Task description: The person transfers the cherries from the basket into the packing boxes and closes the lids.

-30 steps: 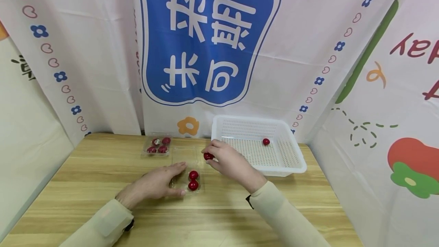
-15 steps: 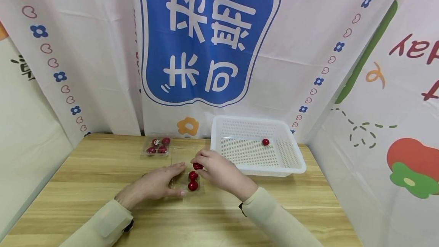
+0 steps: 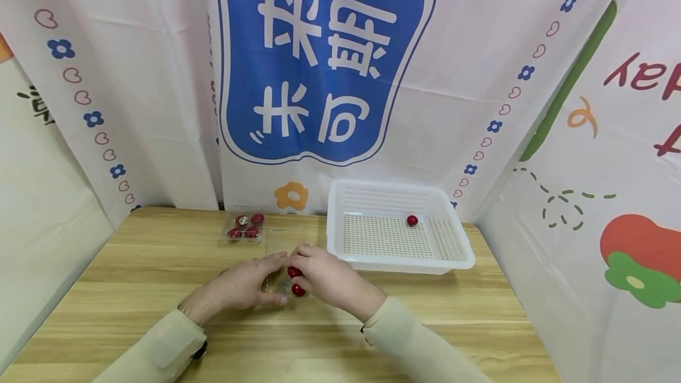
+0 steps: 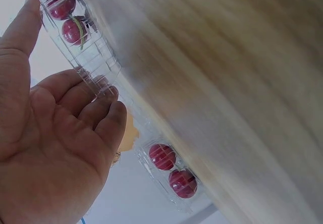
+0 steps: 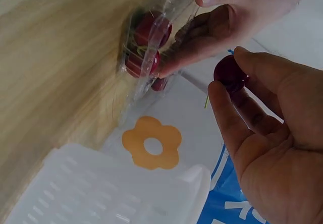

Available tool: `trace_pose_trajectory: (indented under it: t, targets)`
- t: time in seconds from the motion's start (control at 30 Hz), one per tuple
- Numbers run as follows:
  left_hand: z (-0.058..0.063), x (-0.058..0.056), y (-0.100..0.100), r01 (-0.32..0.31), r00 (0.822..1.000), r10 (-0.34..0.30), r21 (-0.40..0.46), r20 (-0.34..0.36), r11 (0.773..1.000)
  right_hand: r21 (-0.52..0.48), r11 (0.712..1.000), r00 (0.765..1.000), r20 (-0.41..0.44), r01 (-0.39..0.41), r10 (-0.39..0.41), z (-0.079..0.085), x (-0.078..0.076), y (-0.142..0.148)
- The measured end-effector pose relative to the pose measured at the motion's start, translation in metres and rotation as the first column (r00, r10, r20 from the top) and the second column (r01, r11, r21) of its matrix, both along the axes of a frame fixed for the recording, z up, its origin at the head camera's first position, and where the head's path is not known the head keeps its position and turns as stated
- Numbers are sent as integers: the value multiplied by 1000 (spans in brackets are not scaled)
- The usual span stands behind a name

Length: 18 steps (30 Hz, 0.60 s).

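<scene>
My right hand (image 3: 332, 279) pinches a dark red cherry (image 5: 230, 74) with a thin green stem between thumb and fingertips, over the clear plastic clamshell box (image 4: 96, 57). Two more cherries (image 5: 153, 30) sit side by side inside that box in the right wrist view; the right hand partly covers them in the head view. My left hand (image 3: 239, 282) rests along the box's left side, thumb and fingers spread, with fingertips touching its edge. The transparent lid (image 3: 285, 241) lies folded back, away from me.
A second clear box (image 3: 227, 236), closed and holding several cherries, stands at the back left. To the right, a white perforated basket (image 3: 399, 266) holds one cherry (image 3: 412, 220). A printed curtain (image 3: 479, 64) hangs behind the wooden table (image 3: 298, 347).
From beside the basket, my right hand has moved left and towards me, bringing its cherry over the open box. My left hand has stayed at the box's side.
</scene>
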State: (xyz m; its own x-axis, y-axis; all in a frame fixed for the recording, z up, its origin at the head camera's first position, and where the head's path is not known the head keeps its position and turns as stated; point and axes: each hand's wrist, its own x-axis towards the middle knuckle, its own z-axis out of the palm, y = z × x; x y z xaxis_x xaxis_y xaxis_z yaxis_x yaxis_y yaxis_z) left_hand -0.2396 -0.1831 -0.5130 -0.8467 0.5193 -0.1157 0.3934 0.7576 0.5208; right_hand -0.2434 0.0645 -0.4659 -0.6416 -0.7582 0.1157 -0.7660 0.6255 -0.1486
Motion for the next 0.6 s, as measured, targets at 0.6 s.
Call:
trace_pose_trajectory:
  t: [0.6]
  targets:
    - [-5, -1, -2, 5, 1000, -5, 22, 6, 1000, -1, 1000, 996, 93, -7, 7, -34, 0, -13]
